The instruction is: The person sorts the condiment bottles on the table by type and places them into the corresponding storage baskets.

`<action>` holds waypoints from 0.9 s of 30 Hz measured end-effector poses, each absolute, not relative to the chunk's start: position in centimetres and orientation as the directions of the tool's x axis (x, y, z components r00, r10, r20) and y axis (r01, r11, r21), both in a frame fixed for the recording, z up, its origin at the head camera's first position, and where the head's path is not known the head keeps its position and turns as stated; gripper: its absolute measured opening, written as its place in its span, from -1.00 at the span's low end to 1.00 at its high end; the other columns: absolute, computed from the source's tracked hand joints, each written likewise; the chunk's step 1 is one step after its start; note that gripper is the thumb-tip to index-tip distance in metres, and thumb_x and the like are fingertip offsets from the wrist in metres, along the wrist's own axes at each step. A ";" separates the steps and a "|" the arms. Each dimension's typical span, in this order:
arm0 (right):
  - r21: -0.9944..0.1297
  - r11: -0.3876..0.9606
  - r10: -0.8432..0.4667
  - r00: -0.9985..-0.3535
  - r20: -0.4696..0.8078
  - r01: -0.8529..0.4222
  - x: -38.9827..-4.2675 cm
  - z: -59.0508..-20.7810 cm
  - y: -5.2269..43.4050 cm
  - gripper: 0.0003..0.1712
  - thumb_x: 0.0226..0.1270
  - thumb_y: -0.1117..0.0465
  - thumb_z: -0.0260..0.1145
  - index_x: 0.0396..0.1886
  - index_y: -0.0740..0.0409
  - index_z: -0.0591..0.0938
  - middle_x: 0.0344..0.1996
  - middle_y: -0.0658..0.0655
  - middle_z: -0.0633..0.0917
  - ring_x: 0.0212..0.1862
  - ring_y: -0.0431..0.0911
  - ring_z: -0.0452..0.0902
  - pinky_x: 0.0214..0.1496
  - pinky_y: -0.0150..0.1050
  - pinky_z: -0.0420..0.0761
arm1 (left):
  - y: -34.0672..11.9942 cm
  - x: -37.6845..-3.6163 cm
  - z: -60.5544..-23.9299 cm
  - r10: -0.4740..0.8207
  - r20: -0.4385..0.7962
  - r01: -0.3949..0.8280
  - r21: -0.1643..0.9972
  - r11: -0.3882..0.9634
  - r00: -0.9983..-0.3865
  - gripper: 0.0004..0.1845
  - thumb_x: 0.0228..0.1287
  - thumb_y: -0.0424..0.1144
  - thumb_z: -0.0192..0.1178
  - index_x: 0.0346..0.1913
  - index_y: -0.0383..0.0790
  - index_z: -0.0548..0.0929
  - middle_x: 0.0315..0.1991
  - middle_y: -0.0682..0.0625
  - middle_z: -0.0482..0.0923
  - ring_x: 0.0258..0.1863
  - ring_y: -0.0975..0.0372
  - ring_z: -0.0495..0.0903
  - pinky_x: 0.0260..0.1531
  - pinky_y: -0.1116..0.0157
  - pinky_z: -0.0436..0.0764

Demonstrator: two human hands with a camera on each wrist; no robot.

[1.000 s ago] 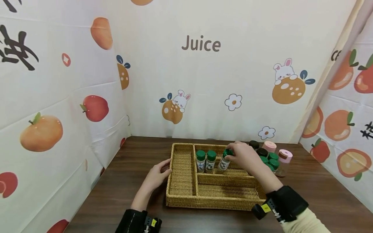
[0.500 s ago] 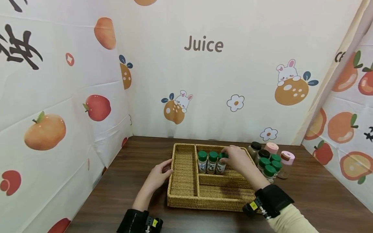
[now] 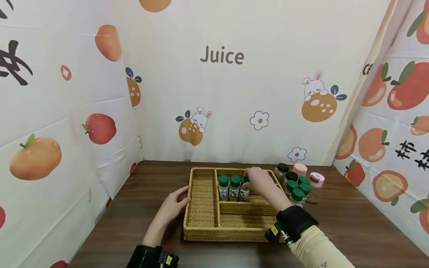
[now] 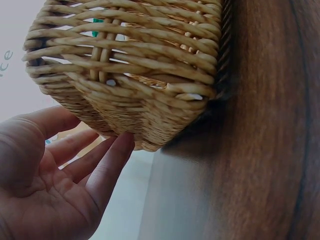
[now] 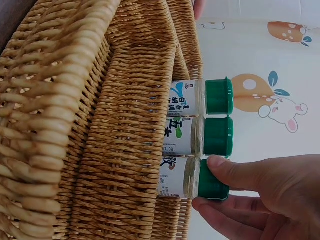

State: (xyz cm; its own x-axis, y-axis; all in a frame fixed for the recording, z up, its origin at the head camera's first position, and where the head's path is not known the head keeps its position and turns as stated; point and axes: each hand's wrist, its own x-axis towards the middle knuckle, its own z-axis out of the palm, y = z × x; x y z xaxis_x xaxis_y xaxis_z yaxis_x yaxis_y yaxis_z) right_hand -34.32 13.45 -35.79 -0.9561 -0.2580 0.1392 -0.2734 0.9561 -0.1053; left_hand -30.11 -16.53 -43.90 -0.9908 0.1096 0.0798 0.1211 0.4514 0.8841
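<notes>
Inside the basket (image 3: 201, 193), at its back part, the right hand (image 3: 259, 181) pinches the green cap of the third jar (image 5: 192, 178), which stands touching two other jars (image 3: 229, 187). The left hand (image 3: 172, 204) lies flat and open against the basket's left wall. If the fingers bump sideways when they let go, the jars could tip like dominoes.

The right hand (image 3: 259, 182) hides most of the third green-capped jar (image 3: 244, 190) it grips, and the labels on the jars just left of it are too small to read. The clustered bottles (image 3: 297, 183) right of that hand overlap, so their count stays unclear.
</notes>
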 end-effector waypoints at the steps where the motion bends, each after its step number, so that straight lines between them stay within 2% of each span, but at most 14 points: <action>1: -0.104 0.958 -0.254 -0.957 0.137 -0.269 -34.3 -35.8 13.4 -0.68 0.17 0.11 0.51 -0.14 0.16 0.71 -0.19 0.19 0.71 -0.11 0.09 0.63 -0.14 -0.06 0.65 | -16.6 -30.1 -43.9 0.112 0.081 0.123 0.887 0.446 -0.990 -0.48 0.48 -0.36 0.10 0.45 -0.24 0.38 0.37 -0.33 0.42 0.31 -0.17 0.48 0.11 -0.02 0.62; 17: -0.130 0.966 -0.210 -0.971 0.114 -0.224 -34.3 -36.2 12.7 -0.73 0.11 0.13 0.55 -0.24 0.11 0.69 -0.30 0.09 0.71 -0.27 -0.04 0.63 -0.17 -0.11 0.64 | -16.8 -29.6 -44.2 0.130 0.117 0.164 0.876 0.454 -0.985 -0.48 0.47 -0.38 0.09 0.44 -0.30 0.38 0.36 -0.36 0.41 0.28 -0.20 0.50 0.08 -0.02 0.63; 24: -0.129 0.969 -0.199 -0.976 0.092 -0.210 -34.5 -36.2 12.6 -0.73 0.10 0.16 0.56 -0.23 0.10 0.69 -0.28 0.09 0.72 -0.25 -0.03 0.63 -0.13 -0.09 0.65 | -16.9 -29.6 -44.3 0.128 0.114 0.162 0.868 0.469 -0.985 -0.49 0.47 -0.37 0.09 0.44 -0.30 0.39 0.36 -0.37 0.42 0.27 -0.20 0.51 0.04 -0.01 0.65; 27: -0.138 0.967 -0.205 -0.975 0.090 -0.216 -34.4 -35.9 12.6 -0.74 0.11 0.18 0.55 -0.23 0.10 0.69 -0.28 0.08 0.71 -0.27 -0.05 0.62 -0.18 -0.13 0.64 | -16.8 -29.6 -44.2 0.123 0.127 0.170 0.871 0.461 -0.984 -0.49 0.47 -0.37 0.10 0.43 -0.30 0.40 0.35 -0.37 0.42 0.26 -0.20 0.51 0.03 0.00 0.66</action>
